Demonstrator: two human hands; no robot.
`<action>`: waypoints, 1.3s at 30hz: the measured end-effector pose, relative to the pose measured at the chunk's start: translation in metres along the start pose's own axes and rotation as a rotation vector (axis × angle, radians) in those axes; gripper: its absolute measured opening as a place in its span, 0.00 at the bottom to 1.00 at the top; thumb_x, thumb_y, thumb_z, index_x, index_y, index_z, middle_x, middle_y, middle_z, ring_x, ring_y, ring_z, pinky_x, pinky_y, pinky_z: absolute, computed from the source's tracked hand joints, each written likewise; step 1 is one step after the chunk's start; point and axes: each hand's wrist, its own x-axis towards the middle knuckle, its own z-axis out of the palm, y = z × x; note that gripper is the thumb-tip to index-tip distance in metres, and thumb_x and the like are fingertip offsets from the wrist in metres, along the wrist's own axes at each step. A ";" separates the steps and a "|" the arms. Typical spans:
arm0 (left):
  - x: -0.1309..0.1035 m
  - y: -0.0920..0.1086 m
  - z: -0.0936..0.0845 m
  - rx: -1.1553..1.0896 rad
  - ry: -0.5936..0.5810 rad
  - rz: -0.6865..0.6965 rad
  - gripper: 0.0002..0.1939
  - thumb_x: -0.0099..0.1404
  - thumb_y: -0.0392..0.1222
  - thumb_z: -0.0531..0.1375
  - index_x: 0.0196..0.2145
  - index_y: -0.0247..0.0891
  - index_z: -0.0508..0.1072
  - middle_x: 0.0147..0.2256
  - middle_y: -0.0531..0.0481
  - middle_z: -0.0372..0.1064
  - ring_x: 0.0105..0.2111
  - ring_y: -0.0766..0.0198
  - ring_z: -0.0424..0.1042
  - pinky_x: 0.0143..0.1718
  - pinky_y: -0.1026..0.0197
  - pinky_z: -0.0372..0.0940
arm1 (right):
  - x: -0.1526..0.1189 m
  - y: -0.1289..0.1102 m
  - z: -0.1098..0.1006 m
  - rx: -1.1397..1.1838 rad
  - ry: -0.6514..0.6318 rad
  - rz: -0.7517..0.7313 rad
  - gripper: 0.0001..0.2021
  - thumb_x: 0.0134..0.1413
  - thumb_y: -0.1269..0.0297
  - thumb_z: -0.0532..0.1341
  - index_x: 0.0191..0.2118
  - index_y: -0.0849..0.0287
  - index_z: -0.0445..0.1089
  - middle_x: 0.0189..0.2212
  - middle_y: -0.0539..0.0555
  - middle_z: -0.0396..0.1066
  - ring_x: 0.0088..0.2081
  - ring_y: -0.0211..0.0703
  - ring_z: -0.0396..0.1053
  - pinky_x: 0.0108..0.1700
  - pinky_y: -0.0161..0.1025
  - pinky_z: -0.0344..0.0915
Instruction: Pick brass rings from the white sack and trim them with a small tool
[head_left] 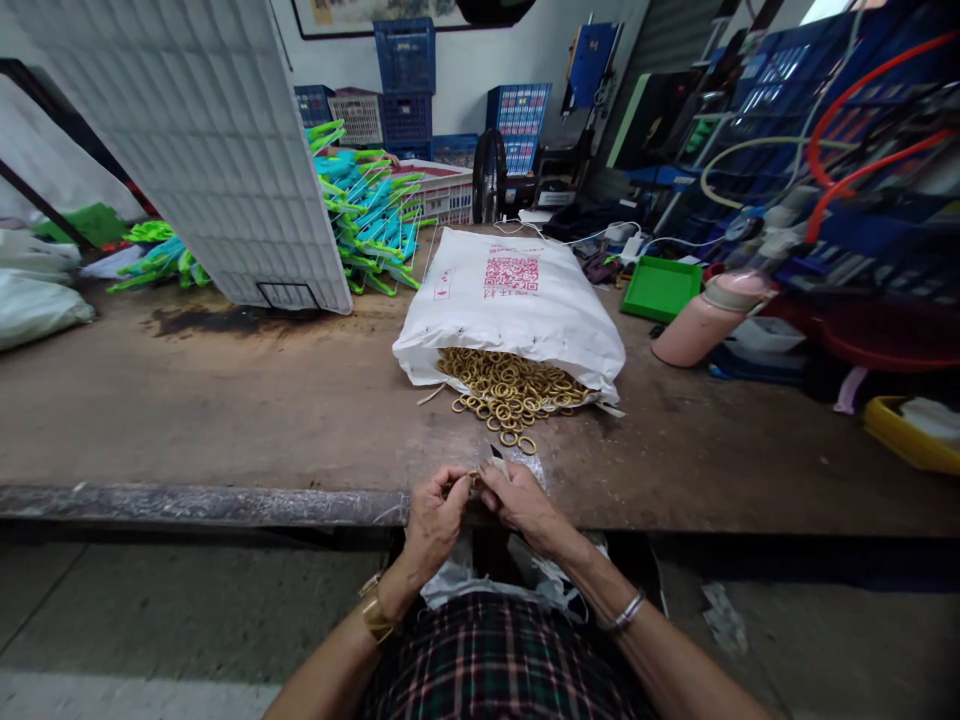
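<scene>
At the table's front edge my two hands meet. My left hand (435, 515) is closed, pinching a small gold-coloured ring (473, 479); other rings may be hidden in its fingers. My right hand (525, 508) is closed around a small knife (498, 460), whose dark pointed tip sticks up past the fingers beside the ring. Just beyond the hands, a heap of similar gold rings (510, 390) spills from the open mouth of a white woven sack (517, 290) with red print, lying on its side.
A white ribbed panel (225, 150) stands upright on the brown table (225, 420), at left. Green and blue plastic hangers (375, 215) are piled behind it. To the right are a green tray (661, 288), a pink bottle (705, 320) and a yellow tray (911, 440). A fan (489, 178) stands behind the sack.
</scene>
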 end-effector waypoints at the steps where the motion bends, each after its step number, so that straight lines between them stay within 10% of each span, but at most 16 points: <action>1: -0.001 0.001 0.000 0.051 0.008 0.062 0.11 0.58 0.45 0.56 0.29 0.34 0.71 0.20 0.55 0.62 0.20 0.71 0.60 0.23 0.68 0.55 | 0.000 0.000 0.000 -0.011 0.004 0.000 0.17 0.52 0.49 0.51 0.22 0.58 0.57 0.12 0.42 0.51 0.13 0.27 0.43 0.15 0.29 0.41; 18: -0.004 0.005 -0.004 -0.116 -0.098 -0.144 0.15 0.54 0.52 0.58 0.25 0.35 0.66 0.16 0.59 0.55 0.15 0.74 0.52 0.17 0.70 0.49 | 0.008 0.004 0.004 -0.297 0.172 -0.145 0.12 0.46 0.58 0.54 0.19 0.59 0.58 0.16 0.44 0.54 0.22 0.32 0.51 0.24 0.31 0.47; 39: -0.003 0.000 -0.006 -0.267 -0.202 -0.280 0.18 0.55 0.55 0.58 0.29 0.35 0.64 0.21 0.57 0.59 0.15 0.76 0.54 0.13 0.72 0.48 | 0.011 0.009 0.004 -0.126 0.105 -0.091 0.13 0.47 0.57 0.54 0.20 0.59 0.61 0.15 0.46 0.60 0.19 0.32 0.55 0.22 0.30 0.51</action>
